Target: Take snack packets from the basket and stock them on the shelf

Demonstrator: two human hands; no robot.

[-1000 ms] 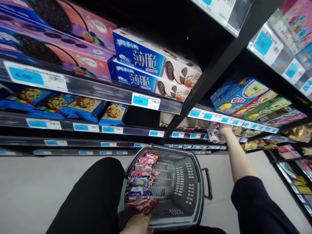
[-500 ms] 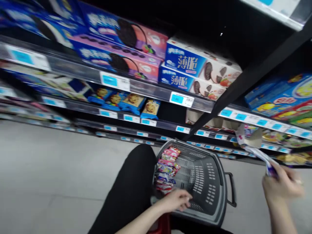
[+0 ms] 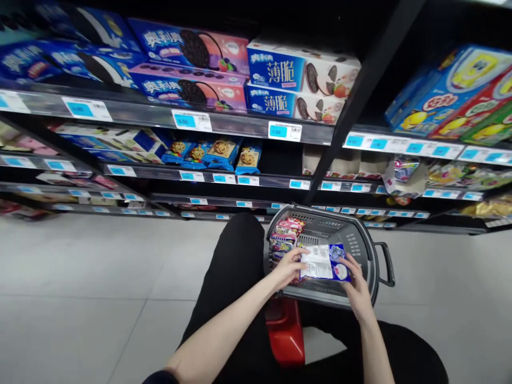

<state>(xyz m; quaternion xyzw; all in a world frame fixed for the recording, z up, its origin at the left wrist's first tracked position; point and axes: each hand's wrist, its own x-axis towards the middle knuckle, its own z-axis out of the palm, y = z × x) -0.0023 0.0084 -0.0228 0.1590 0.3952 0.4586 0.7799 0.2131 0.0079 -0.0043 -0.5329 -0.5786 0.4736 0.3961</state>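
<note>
Above the grey shopping basket [image 3: 376, 266], a blue and white snack packet [image 3: 322, 261] lies between both my hands, its printed back facing up. My left hand [image 3: 288, 269] grips the packet's left end with the thumb and fingers. At the other end, my right hand [image 3: 357, 282] pinches the blue part with the blueberry picture. Several small candy packets [image 3: 287, 232] form a row along the basket's left side, partly covered by my left hand and the packet.
Store shelves ahead hold blue cookie boxes [image 3: 192, 48], small blue cookie bags [image 3: 248, 159] and cartoon-printed boxes [image 3: 444, 101]. An open carton [image 3: 406, 176] with a similar purple packet sits on a lower shelf. Between my legs is something red [image 3: 286, 330].
My right hand has come from the shelf side on the right to above the basket, bringing the packet. My left hand has risen from the basket's near edge and now holds the packet too.
</note>
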